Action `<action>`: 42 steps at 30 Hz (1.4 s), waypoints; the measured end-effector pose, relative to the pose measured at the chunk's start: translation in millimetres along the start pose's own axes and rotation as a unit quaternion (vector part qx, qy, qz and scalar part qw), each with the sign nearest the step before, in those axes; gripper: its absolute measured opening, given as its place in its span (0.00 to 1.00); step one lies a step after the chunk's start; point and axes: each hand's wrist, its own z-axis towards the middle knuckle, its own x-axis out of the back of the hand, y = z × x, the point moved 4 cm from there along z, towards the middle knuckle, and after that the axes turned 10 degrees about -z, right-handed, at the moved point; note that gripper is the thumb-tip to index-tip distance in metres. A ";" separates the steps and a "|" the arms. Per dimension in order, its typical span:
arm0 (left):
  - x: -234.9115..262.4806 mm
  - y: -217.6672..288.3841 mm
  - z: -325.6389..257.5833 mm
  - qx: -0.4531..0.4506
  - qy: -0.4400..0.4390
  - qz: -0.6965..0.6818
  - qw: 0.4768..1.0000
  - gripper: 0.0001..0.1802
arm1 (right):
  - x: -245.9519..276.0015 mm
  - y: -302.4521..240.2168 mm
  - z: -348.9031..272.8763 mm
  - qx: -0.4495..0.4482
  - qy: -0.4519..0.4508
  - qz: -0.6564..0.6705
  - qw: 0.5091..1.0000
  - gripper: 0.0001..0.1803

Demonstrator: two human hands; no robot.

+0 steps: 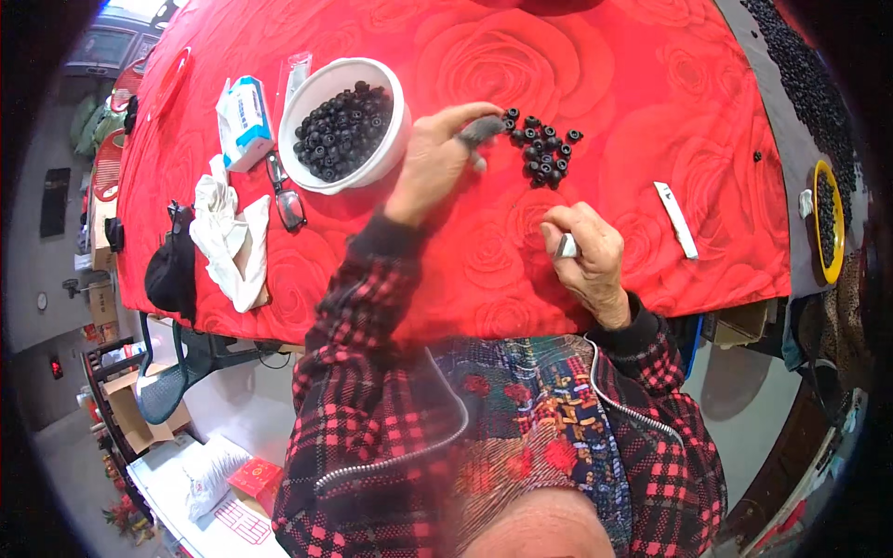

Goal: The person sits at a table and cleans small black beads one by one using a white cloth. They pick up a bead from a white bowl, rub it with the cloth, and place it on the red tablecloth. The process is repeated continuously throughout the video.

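My left hand (435, 160) reaches over the red tablecloth to the left edge of a small heap of black ring-like parts (541, 153), each with a hole in its middle. Dark grey covering wraps one of its fingers. Motion blurs the fingertips, so whether they pinch a part cannot be seen. Below the heap, my right hand (588, 259) is closed round a small tool with a pale, flat end (567, 246); the rest of that tool is hidden in the fist. Beside my left wrist stands a white bowl (398, 139) holding many similar black parts.
Left of the bowl are a blue-and-white tissue box (245, 126), eyeglasses (289, 209), a white cloth (228, 232) and a black cap (172, 272). A white strip-like object (676, 220) lies right. Past the table's right side are a yellow tray (840, 223) and more black pieces (805, 74).
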 end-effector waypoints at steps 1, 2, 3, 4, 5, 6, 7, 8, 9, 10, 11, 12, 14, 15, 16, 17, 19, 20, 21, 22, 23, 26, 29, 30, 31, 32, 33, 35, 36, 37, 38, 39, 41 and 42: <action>2.2 -2.0 -12.1 0.011 -0.050 -0.069 0.996 0.16 | -0.4 -1.5 -0.6 -0.007 -0.006 0.011 1.000 0.10; 0.6 -5.9 -25.5 0.038 -0.066 -0.134 0.988 0.16 | 0.4 -4.9 1.6 -0.014 -0.012 0.032 0.999 0.11; -2.8 -9.4 -40.7 0.065 -0.081 -0.198 0.975 0.17 | 3.1 -10.2 7.1 -0.022 -0.017 0.052 0.998 0.12; -6.0 -13.8 -56.9 0.093 -0.094 -0.262 0.956 0.18 | 4.0 -13.5 8.7 -0.031 -0.024 0.073 0.997 0.13; -8.2 -18.3 -69.4 0.117 -0.098 -0.305 0.940 0.20 | 2.3 -13.0 8.3 -0.026 -0.039 0.084 0.995 0.16; -10.6 -20.9 -79.2 0.119 -0.096 -0.305 0.940 0.18 | 3.8 -15.2 10.2 -0.037 -0.053 0.133 0.989 0.17; -14.3 -22.1 -86.9 0.119 -0.095 -0.305 0.940 0.17 | 5.0 -18.4 12.7 -0.039 -0.067 0.157 0.985 0.17; -18.2 -23.3 -93.4 0.120 -0.095 -0.305 0.940 0.15 | 5.7 -21.3 14.2 -0.042 -0.081 0.181 0.979 0.18; -22.0 -24.7 -98.4 0.117 -0.089 -0.325 0.934 0.13 | 6.2 -24.6 14.2 -0.036 -0.106 0.186 0.976 0.18; -23.5 -26.1 -101.5 0.136 -0.096 -0.343 0.924 0.13 | 6.7 -28.1 15.3 -0.027 -0.128 0.193 0.972 0.18; -24.3 -27.7 -104.0 0.155 -0.104 -0.360 0.914 0.12 | 5.6 -30.3 14.3 -0.018 -0.150 0.201 0.968 0.18; -25.9 -29.2 -106.9 0.173 -0.111 -0.378 0.903 0.11 | 4.0 -30.7 12.5 -0.013 -0.154 0.215 0.964 0.18; -30.2 -31.6 -109.8 0.191 -0.100 -0.384 0.898 0.11 | 1.1 -31.3 11.5 0.002 -0.159 0.240 0.958 0.18; -31.9 -32.6 -111.8 0.200 -0.094 -0.387 0.896 0.11 | 1.5 -31.0 10.0 -0.003 -0.162 0.245 0.956 0.18; -32.9 -33.3 -113.4 0.214 -0.101 -0.393 0.889 0.12 | 2.4 -29.7 9.0 -0.007 -0.164 0.249 0.954 0.18; -33.6 -33.7 -115.4 0.228 -0.108 -0.399 0.881 0.13 | 2.7 -28.9 8.2 -0.011 -0.166 0.254 0.953 0.18; -35.8 -31.5 -118.9 0.232 -0.124 -0.396 0.879 0.13 | 4.1 -31.1 6.9 0.009 -0.149 0.241 0.959 0.18; -37.4 -27.8 -120.6 0.222 -0.135 -0.387 0.885 0.13 | 4.2 -31.9 6.5 0.020 -0.141 0.235 0.962 0.18; -39.1 -24.1 -121.8 0.212 -0.145 -0.378 0.890 0.12 | 4.2 -32.1 6.2 0.036 -0.106 0.225 0.968 0.18; -40.4 -21.3 -124.4 0.213 -0.139 -0.388 0.886 0.13 | 6.6 -35.3 5.4 0.052 -0.084 0.202 0.974 0.18; -42.7 -18.8 -126.4 0.214 -0.134 -0.398 0.882 0.14 | 10.2 -39.6 4.4 0.068 -0.061 0.179 0.980 0.18; -48.6 -14.6 -129.2 0.226 -0.106 -0.419 0.873 0.16 | 18.5 -51.7 5.8 0.111 -0.006 0.127 0.986 0.19; -47.4 -12.0 -131.9 0.166 -0.099 -0.317 0.929 0.18 | 22.4 -53.0 1.4 0.134 0.009 0.086 0.987 0.20; -47.4 -7.2 -131.7 0.172 -0.077 -0.314 0.931 0.17 | 23.5 -51.1 -1.1 0.141 0.007 0.076 0.987 0.21; -45.8 -4.1 -132.0 0.176 -0.054 -0.311 0.932 0.17 | 23.6 -50.2 -3.6 0.149 0.005 0.068 0.987 0.22; -44.4 -1.6 -131.2 0.157 -0.052 -0.297 0.941 0.16 | 24.5 -48.5 -0.7 0.113 -0.024 0.087 0.989 0.22; -42.9 0.5 -130.3 0.137 -0.050 -0.282 0.948 0.16 | 27.9 -48.6 4.9 0.076 -0.052 0.107 0.990 0.23; -41.5 4.0 -129.1 0.108 -0.050 -0.259 0.959 0.15 | 27.4 -35.3 -3.2 -0.101 -0.136 0.204 0.964 0.23; -41.2 5.2 -128.7 0.096 -0.051 -0.250 0.962 0.15 | 26.5 -36.9 0.3 -0.104 -0.117 0.270 0.950 0.17; -42.0 4.8 -127.5 0.083 -0.053 -0.242 0.965 0.15 | 26.1 -35.7 1.9 -0.080 -0.130 0.231 0.961 0.15; -42.4 3.6 -126.8 0.080 -0.054 -0.237 0.967 0.15 | 25.6 -35.4 2.4 -0.056 -0.143 0.192 0.969 0.13; -42.4 2.5 -126.3 0.077 -0.054 -0.232 0.968 0.16 | 25.0 -35.9 2.1 -0.057 -0.145 0.172 0.973 0.12; -42.1 2.1 -125.4 0.079 -0.056 -0.228 0.969 0.16 | 22.1 -38.5 4.2 -0.057 -0.148 0.131 0.979 0.09; -41.7 1.8 -125.4 0.083 -0.059 -0.229 0.968 0.16 | 21.7 -38.6 4.5 -0.058 -0.148 0.123 0.980 0.09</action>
